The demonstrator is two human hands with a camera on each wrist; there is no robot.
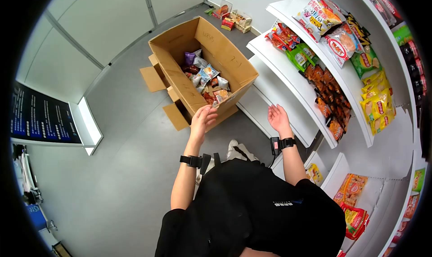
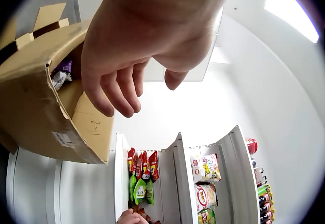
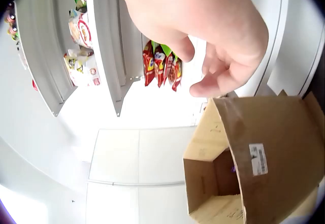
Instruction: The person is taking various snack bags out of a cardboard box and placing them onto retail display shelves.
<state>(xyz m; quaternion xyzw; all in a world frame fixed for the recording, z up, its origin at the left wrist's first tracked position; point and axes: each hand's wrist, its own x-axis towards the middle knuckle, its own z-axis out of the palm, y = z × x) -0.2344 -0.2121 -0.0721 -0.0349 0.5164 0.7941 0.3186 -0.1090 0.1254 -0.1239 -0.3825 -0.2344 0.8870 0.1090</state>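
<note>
An open cardboard box (image 1: 234, 65) stands on the floor with several snack bags (image 1: 208, 73) inside. The left hand (image 1: 204, 120) is near the box's closest edge in the head view, fingers loosely bent and holding nothing; the left wrist view shows this hand (image 2: 147, 46) beside the box (image 2: 56, 107). To the right of the box, the right hand (image 1: 279, 119) is held over the lower shelf, its palm empty. In the right wrist view the right hand (image 3: 208, 41) has bent, relaxed fingers above the box (image 3: 279, 143).
White shelves (image 1: 288, 81) on the right carry red, green, orange and yellow snack bags. Small packages (image 1: 228, 23) lie on the floor by the wall behind the box. A white-edged stand (image 1: 87, 126) is at the left. The person's shoe (image 1: 233, 149) is near the box.
</note>
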